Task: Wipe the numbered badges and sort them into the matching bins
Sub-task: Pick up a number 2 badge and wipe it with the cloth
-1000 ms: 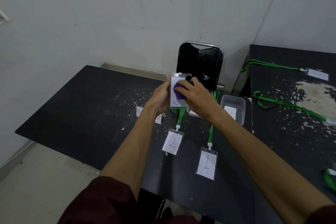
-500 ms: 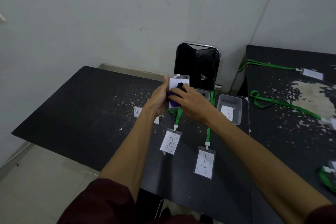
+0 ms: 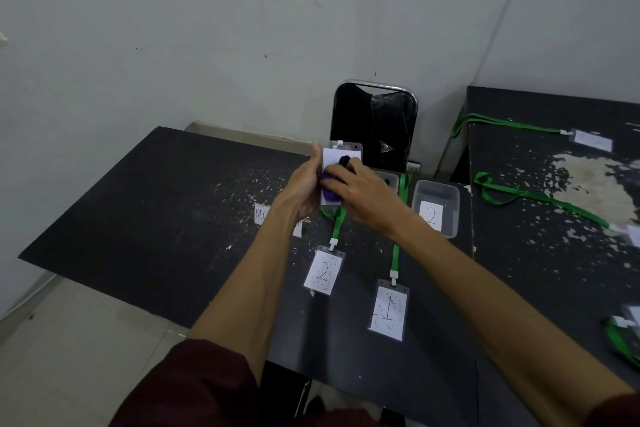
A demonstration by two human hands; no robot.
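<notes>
Currently left hand (image 3: pixel 301 191) fingers curl round the badge (image 3: pixel 341 153) edge, centre frame above the worktop (image 3: pixel 173 218); right hand (image 3: pixel 363 196) fingers pinch a purple cloth (image 3: pixel 329 193) against its face. Risks: rubbing slips the edge grip; cloth hides the number, so wrong bin.

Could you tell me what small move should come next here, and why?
Probably draw the purple cloth down across the held badge: the right hand holds it there, the left hand grips the edge, and the number is covered.

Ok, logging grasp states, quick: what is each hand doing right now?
Left hand: holds the clear plastic badge with white card upright.
Right hand: grips a purple cloth pressed against that badge.
</notes>
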